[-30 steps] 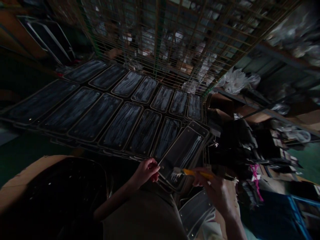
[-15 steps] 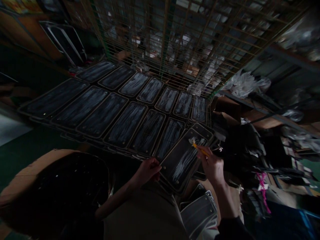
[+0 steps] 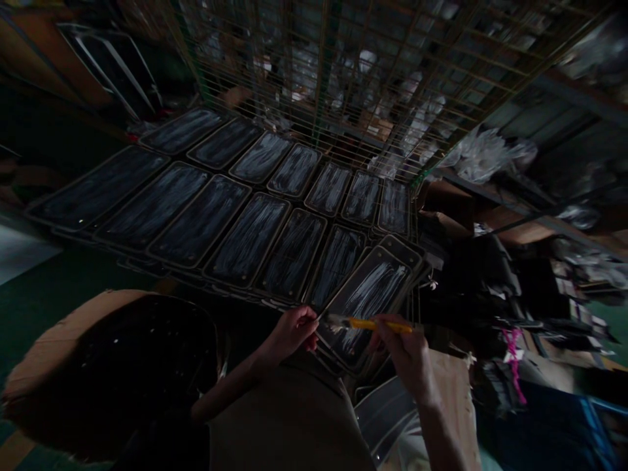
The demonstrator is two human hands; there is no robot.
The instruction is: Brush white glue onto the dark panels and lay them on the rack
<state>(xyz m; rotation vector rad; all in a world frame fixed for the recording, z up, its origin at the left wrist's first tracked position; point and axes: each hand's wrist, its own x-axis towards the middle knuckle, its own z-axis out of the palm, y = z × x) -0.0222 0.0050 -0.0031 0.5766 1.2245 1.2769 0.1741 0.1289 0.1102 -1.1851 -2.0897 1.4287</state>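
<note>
A dark rectangular panel with rounded corners (image 3: 366, 294) lies tilted over other panels, streaked with a whitish coat. My left hand (image 3: 294, 330) pinches this panel's left edge, fingers closed. In my right hand (image 3: 405, 353) is a brush with a yellow handle (image 3: 375, 324); its bristles rest at the panel's lower left, close to my left fingers. Beyond it, several similar panels (image 3: 250, 239) lie in two rows, most with whitish streaks. More loose panels (image 3: 387, 412) lean below my right forearm, partly hidden by it.
A wire mesh cage wall (image 3: 314, 85) rises behind the panels. At the lower left stands a round container with a dark inside (image 3: 147, 360). To the right are a cardboard box (image 3: 454, 392), stacked dark items (image 3: 520, 281) and plastic bags on a shelf (image 3: 485, 157).
My right hand has moved the brush down and left, from the panel's upper part to its lower left. Whitish streaks now cover more of the panel's upper part. My left hand stays put.
</note>
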